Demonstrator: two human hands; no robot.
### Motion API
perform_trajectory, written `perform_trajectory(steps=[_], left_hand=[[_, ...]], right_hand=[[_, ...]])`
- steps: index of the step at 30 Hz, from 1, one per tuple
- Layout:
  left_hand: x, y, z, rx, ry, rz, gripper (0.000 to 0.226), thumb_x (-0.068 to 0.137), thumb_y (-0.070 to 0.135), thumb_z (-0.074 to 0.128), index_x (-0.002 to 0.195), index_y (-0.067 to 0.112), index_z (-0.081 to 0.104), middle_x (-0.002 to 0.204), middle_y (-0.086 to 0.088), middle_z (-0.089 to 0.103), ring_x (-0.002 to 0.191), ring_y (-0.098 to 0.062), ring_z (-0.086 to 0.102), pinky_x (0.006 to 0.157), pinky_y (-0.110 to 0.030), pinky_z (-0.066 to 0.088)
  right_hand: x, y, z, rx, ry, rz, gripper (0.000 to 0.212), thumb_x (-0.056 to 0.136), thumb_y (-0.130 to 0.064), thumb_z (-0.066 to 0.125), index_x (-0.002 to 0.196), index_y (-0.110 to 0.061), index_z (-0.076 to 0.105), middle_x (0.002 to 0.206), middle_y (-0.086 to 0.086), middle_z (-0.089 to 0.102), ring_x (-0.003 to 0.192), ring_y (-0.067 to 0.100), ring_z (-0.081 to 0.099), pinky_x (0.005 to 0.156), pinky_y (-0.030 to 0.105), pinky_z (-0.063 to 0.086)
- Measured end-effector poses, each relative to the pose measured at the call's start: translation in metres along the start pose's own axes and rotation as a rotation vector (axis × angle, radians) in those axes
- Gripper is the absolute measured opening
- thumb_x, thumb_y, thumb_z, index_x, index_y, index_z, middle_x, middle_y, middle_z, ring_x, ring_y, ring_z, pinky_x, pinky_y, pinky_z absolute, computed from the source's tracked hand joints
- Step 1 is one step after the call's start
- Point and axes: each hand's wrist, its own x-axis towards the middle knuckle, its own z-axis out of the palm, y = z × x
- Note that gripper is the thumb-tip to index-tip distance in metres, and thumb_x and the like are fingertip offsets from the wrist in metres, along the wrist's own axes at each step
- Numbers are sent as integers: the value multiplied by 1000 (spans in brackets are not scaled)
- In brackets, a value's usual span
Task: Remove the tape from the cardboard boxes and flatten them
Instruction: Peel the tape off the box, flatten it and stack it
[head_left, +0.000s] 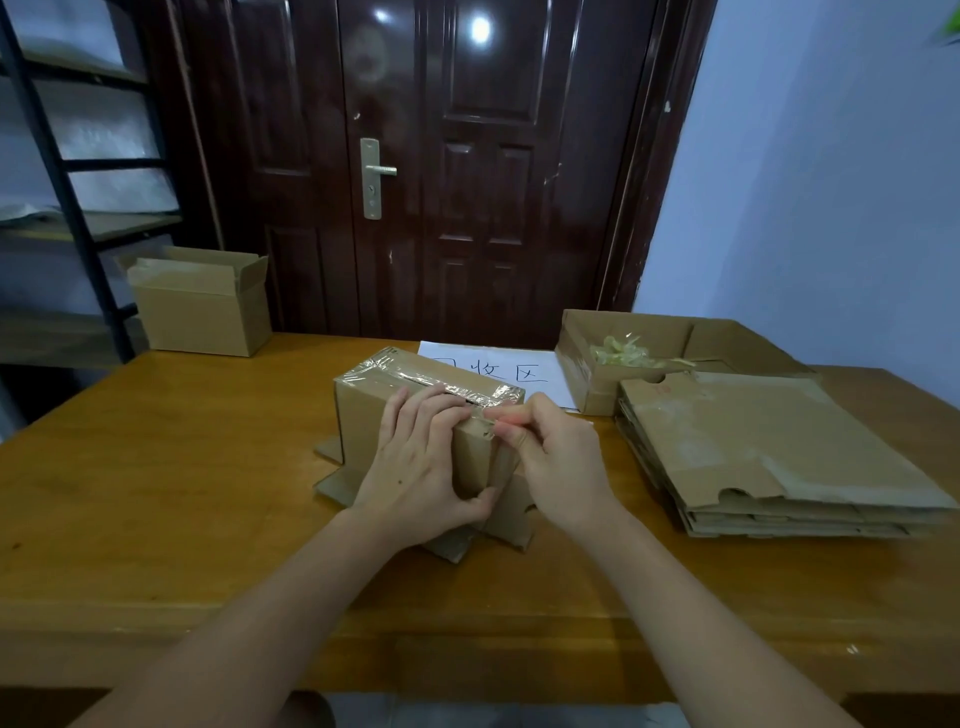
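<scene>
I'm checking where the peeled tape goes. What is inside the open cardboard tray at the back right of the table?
Inside the open cardboard tray lies a heap of crumpled clear tape strips. The near wall hides the tray floor beneath them.

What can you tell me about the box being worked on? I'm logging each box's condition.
The taped box is plain brown corrugated cardboard, standing mid-table with its bottom flaps splayed flat. Clear glossy tape runs along its top seam. The left hand holds its near end; the right hand pinches the tape at the near top edge.
</scene>
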Motion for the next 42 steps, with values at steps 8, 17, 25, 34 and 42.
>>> perform_trajectory(steps=[8, 17, 25, 34, 42], left_hand=[[0, -12, -13, -25, -110, -23, 86, 76, 59, 73, 141, 11, 45, 149, -6, 44, 155, -29, 24, 129, -56, 11], [-10, -18, -36, -261, -258, -169, 90, 87, 38, 72, 161, 25, 22, 173, 11, 5, 160, -17, -11, 123, -47, 13], [-11, -28, -54, -438, -327, -292, 101, 88, 37, 76, 163, 41, 8, 170, 28, -1, 158, -1, -9, 121, -33, 24], [-1, -33, -60, -537, -323, -451, 102, 74, 51, 86, 158, 32, 31, 173, 8, 16, 144, 13, 29, 119, -24, 36], [-1, -35, -53, -628, -324, -458, 90, 76, 50, 85, 148, 49, 32, 168, 28, 16, 153, -4, 29, 120, -46, 41]], right_hand=[[9, -7, -10, 46, -226, -110, 33, 89, -41, 71, 123, -40, 70, 108, -39, 64, 105, -2, 62, 88, 29, 54], [32, -18, -4, -190, -404, -381, 44, 98, -11, 63, 134, -35, 64, 111, -15, 65, 96, 8, 44, 89, 21, 39], [59, -38, 15, -60, -520, -370, 9, 91, -14, 72, 96, -18, 77, 119, -6, 68, 112, 5, 55, 98, 29, 46], [53, -37, 24, 114, -495, -189, 12, 97, -4, 60, 91, -11, 68, 119, -14, 66, 118, -4, 54, 100, 16, 40], [46, -41, 32, 93, -353, -80, 13, 94, -24, 70, 106, -30, 73, 96, -17, 71, 99, 5, 62, 91, 37, 51]])
